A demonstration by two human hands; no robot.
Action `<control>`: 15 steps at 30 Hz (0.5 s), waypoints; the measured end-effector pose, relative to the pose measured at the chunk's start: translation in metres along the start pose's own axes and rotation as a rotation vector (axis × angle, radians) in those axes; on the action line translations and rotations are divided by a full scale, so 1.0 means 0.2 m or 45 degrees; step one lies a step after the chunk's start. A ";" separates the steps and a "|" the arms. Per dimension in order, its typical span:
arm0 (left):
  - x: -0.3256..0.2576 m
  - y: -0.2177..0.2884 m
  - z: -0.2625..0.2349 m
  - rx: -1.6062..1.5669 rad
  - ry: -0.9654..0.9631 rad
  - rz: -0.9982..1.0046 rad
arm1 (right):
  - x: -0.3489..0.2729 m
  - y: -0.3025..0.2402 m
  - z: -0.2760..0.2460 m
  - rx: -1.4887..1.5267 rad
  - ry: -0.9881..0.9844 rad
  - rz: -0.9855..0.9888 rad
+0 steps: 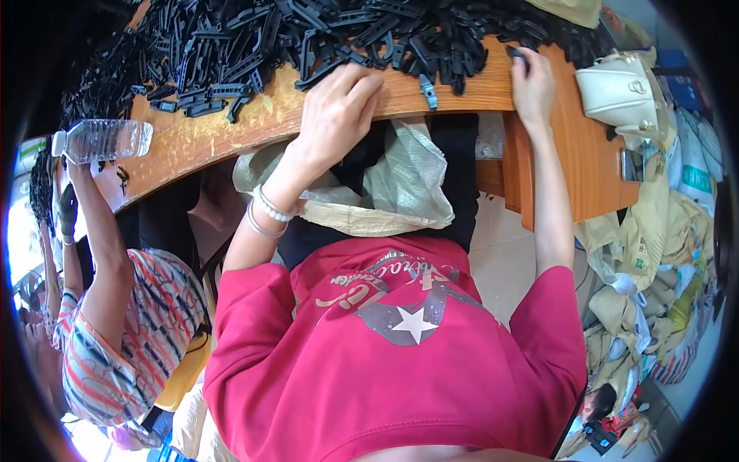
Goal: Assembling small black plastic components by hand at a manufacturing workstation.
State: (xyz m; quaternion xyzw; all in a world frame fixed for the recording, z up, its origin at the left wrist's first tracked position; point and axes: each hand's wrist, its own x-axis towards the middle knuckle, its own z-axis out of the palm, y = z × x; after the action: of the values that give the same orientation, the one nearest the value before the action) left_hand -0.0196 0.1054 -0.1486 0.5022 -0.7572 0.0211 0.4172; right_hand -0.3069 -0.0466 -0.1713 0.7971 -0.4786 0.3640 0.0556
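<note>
A big heap of black plastic parts (231,46), long and narrow with clip-like ends, covers the far side of the wooden table (269,96). My left hand (339,112) is over the table's near edge, its fingers curled in; whatever they hold is hidden. On the right, my right hand (533,92) rests at the tabletop with its fingers closed around a small black plastic part (516,54). Between my hands a small blue-grey piece (429,92) lies at the table edge. Across my lap sits an open woven sack (408,173).
A clear plastic bottle (112,141) lies on the left of the table, near a co-worker's arm (100,223). To the right are a white handbag (623,92) and a phone (632,165). Piled sacks and cloth (647,308) fill the far right.
</note>
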 end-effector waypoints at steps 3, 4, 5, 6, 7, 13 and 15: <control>0.00 -0.03 -0.06 0.183 0.156 -0.102 | -0.08 -0.30 -0.19 0.607 0.004 0.352; -0.01 -0.06 -0.06 0.270 0.165 -0.163 | -0.14 -0.38 -0.24 0.717 -0.057 0.440; -0.04 -0.09 -0.07 0.293 0.152 -0.182 | -0.18 -0.54 -0.28 0.908 -0.294 0.662; -0.04 -0.10 -0.08 0.370 0.064 -0.218 | -0.23 -0.62 -0.29 1.021 -0.352 0.413; -0.06 -0.10 -0.09 0.461 -0.027 -0.265 | -0.27 -0.70 -0.26 0.952 -0.384 0.250; -0.11 -0.14 -0.12 0.240 0.087 -0.146 | -0.30 -0.90 -0.04 1.439 -0.629 0.561; -0.14 -0.03 -0.15 -0.357 0.203 -0.667 | -0.30 -0.89 -0.02 1.637 -0.605 0.686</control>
State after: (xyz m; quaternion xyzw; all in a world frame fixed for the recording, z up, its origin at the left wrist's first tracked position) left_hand 0.0077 0.1364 -0.1512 0.6146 -0.5623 -0.1527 0.5317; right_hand -0.1826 0.0944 -0.1603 0.5844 -0.3491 0.3913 -0.6193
